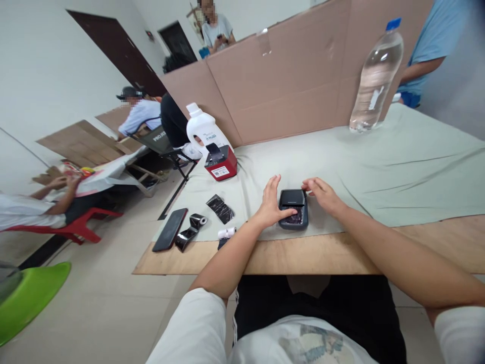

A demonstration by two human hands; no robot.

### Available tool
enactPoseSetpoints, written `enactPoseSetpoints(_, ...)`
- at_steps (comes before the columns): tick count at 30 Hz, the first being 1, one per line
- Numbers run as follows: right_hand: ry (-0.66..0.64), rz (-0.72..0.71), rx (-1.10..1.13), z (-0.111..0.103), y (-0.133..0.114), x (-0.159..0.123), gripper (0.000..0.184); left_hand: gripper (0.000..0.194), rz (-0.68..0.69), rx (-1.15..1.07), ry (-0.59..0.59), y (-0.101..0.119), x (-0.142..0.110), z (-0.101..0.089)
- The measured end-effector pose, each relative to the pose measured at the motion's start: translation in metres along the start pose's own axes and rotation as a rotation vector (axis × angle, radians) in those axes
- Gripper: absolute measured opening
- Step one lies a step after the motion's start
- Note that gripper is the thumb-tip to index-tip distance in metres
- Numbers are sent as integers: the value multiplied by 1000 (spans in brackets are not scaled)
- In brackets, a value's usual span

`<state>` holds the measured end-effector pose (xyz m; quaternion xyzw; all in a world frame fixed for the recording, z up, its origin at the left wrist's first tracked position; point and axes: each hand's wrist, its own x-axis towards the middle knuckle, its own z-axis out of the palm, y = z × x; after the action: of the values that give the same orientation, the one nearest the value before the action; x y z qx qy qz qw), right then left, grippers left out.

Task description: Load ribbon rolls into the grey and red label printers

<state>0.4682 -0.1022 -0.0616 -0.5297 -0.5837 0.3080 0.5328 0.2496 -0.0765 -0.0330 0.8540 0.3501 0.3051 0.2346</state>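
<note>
A small dark portable printer [292, 197] lies on the cloth near the table's front edge, its lower part covered by something dark and glossy. My left hand [270, 206] is at its left side, fingers spread upward, with the thumb reaching across the lower part. By the upper right corner is my right hand [321, 194], its fingers slightly bent and apart; I cannot tell whether the fingertips touch the casing. Left of my forearm are a white paper roll [226, 232], a curled black glossy strip on a roll [191, 231] and a flat black film piece [220, 209].
A phone [170, 230] lies at the table's left edge. Behind it stand a red-and-black box-shaped device [222, 164] and a white jug [206, 126]. A cardboard panel [284, 76] borders the back, with a water bottle [377, 81] at right. Other people are nearby.
</note>
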Motion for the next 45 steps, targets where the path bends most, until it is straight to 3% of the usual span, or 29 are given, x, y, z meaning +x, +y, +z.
enactPoseSetpoints(3,19,-66,-323,1,4,1,50,115,-39,-74,-54,-5,1,2)
enactPoseSetpoints(5,-45,-102,-424,1,5,-1,45,117,-79,-154,-91,-6,1,3)
enactPoseSetpoints(10,-208,-23,-169,3,-12,-11,48,117,-243,-502,-140,-2,1,1)
enactPoseSetpoints(15,-191,-71,10,6,-28,-19,62,109,-417,-797,-151,7,0,-3)
enactPoseSetpoints(17,-212,-16,53,6,-30,-19,68,105,-447,-877,-146,9,0,-4)
enactPoseSetpoints(20,-307,147,114,6,-30,-19,75,94,-456,-903,-71,11,0,-2)
enactPoseSetpoints(23,-393,238,157,6,-31,-19,70,85,-442,-892,-17,12,0,-1)
enactPoseSetpoints(33,-292,128,232,11,-35,-22,66,65,-388,-929,60,30,-2,-7)
enactPoseSetpoints(36,-321,205,307,11,-33,-23,71,61,-458,-1009,173,25,2,-4)
enactPoseSetpoints(41,-487,354,437,12,-29,-21,82,56,-590,-1123,401,4,10,1)
enactPoseSetpoints(45,-438,387,505,16,-30,-23,66,58,-589,-1118,428,-2,11,7)
